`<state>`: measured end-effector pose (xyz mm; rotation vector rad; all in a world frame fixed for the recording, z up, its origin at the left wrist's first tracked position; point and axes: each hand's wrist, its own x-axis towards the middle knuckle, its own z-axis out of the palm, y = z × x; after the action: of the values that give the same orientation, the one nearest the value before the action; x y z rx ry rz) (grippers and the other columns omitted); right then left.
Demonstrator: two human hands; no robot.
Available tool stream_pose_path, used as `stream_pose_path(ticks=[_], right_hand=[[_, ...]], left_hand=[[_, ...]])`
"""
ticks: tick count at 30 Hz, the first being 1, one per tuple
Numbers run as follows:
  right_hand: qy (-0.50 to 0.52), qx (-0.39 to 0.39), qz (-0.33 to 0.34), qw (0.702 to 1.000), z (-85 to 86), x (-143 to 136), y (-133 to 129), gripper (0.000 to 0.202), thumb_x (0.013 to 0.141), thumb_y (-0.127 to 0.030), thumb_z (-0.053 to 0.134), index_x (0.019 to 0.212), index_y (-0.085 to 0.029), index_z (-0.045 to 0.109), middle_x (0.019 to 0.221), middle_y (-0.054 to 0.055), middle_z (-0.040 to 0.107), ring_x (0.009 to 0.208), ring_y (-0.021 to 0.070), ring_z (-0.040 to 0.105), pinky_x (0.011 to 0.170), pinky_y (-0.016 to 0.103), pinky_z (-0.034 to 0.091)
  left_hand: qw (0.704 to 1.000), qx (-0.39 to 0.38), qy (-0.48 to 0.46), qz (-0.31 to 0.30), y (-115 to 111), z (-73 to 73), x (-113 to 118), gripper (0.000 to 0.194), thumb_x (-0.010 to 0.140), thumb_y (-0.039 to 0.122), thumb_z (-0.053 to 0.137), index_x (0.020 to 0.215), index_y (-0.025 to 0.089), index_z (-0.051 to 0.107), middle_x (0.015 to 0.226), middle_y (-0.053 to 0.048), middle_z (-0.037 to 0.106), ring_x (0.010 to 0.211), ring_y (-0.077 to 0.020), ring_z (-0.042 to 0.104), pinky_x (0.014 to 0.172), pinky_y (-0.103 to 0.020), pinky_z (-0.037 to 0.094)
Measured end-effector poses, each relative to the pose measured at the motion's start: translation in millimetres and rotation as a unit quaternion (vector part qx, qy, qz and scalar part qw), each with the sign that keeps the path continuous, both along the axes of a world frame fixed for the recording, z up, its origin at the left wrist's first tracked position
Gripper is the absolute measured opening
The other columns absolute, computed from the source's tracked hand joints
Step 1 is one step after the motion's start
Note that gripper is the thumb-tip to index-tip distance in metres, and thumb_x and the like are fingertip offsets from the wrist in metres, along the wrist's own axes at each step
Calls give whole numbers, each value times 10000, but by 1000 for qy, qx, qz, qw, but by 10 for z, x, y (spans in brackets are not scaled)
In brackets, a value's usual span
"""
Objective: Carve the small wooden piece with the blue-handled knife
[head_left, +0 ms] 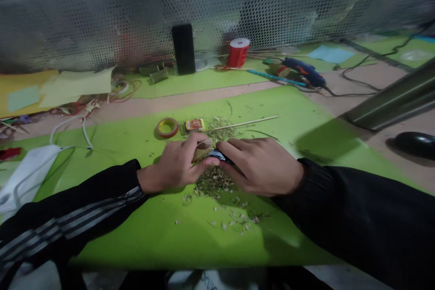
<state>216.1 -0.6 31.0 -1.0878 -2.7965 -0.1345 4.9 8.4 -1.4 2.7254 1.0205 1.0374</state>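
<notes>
My left hand (178, 161) pinches a small tan piece (199, 154) between thumb and fingers. Closed over a small dark blue and silver tool (220, 156), my right hand (260, 163) meets the left at the centre; most of the tool is hidden under its fingers. The tool's silver part touches or nearly touches the tan piece. Beneath and around both hands lie many pale and green shavings (215, 183) on the green sheet (142, 226). Just behind them are a roll of tape (167, 128), a small yellow and red box (195, 125) and a thin wooden stick (251, 122).
A black phone (184, 49) leans upright at a perforated metal panel (136, 13). Nearby are a red spool (238, 53) and a blue glue gun (305, 71) with its cord. A metal post (394, 95) and dark mouse (415, 144) stand right; papers (74, 85) lie left.
</notes>
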Motion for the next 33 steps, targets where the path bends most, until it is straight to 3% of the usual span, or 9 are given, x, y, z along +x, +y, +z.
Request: stream_pose_path(ticks=[13, 25, 29, 33], right_hand=[[25, 84, -42, 995, -60, -40, -43, 429, 1016, -393, 249, 929, -166, 603, 702, 28, 609, 490, 115, 384, 524, 304, 133], [33, 96, -88, 991, -38, -52, -60, 377, 999, -381, 299, 928, -171, 604, 710, 37, 638, 477, 139, 455, 504, 296, 145], [63, 90, -76, 991, 3, 8, -24, 337, 987, -361, 325, 998, -161, 595, 759, 42, 663, 503, 140, 478, 505, 290, 153], [64, 69, -24, 995, 21, 35, 1, 326, 978, -362, 324, 949, -171, 586, 730, 31, 638, 517, 144, 484, 513, 298, 140]], left_hand=[[1000, -2, -9, 13, 9, 4, -2, 334, 983, 482, 438, 1059, 158, 463, 726, -7, 640, 554, -125, 605, 486, -216, 400], [999, -17, -30, 23, 2, 35, 6, 315, 969, 487, 481, 991, 172, 480, 708, 19, 613, 542, -99, 573, 485, -201, 385], [998, -45, -45, 20, 2, 20, -2, 325, 956, 489, 507, 1015, 169, 489, 693, 34, 584, 502, -81, 517, 464, -196, 360], [997, -50, -51, 16, 1, 7, -3, 420, 912, 560, 542, 1045, 167, 477, 663, 53, 538, 481, -73, 469, 435, -187, 315]])
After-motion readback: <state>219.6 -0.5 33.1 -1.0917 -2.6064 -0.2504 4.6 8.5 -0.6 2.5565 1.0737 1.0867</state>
